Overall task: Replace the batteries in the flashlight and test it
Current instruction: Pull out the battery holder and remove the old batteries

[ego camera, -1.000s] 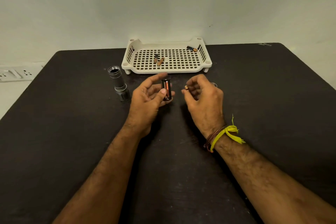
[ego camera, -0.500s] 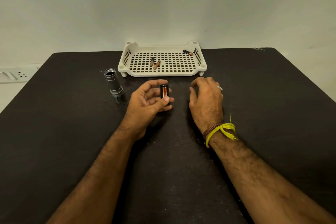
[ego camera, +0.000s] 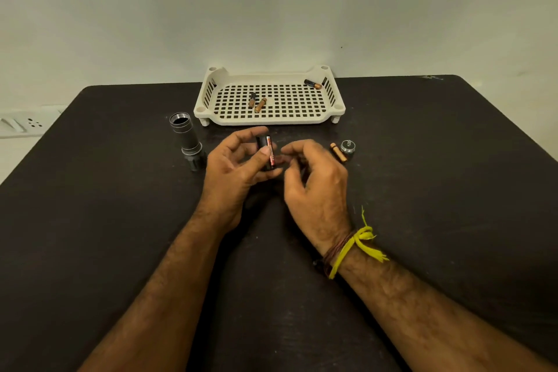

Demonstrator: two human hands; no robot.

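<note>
My left hand (ego camera: 232, 169) grips a black battery holder (ego camera: 267, 152) upright between thumb and fingers; a red-labelled cell shows in its side. Just right of the holder, my right hand (ego camera: 314, 187) hovers with its fingers curled and apart, holding nothing. The grey flashlight body (ego camera: 187, 140) lies on the table left of my hands, its open threaded end pointing away. One copper-coloured battery (ego camera: 338, 152) lies loose on the table to the right, beside the silver tail cap (ego camera: 347, 146).
A white perforated tray (ego camera: 211, 113) stands at the table's far edge with three batteries (ego camera: 256, 101) in it, one of them in the far right corner (ego camera: 313, 84). A wall socket strip (ego camera: 21, 124) sits off the table at left.
My right hand, which pinched a small battery a second ago, has set it down by the tail cap and come back next to the holder. The left hand kept its grip.
</note>
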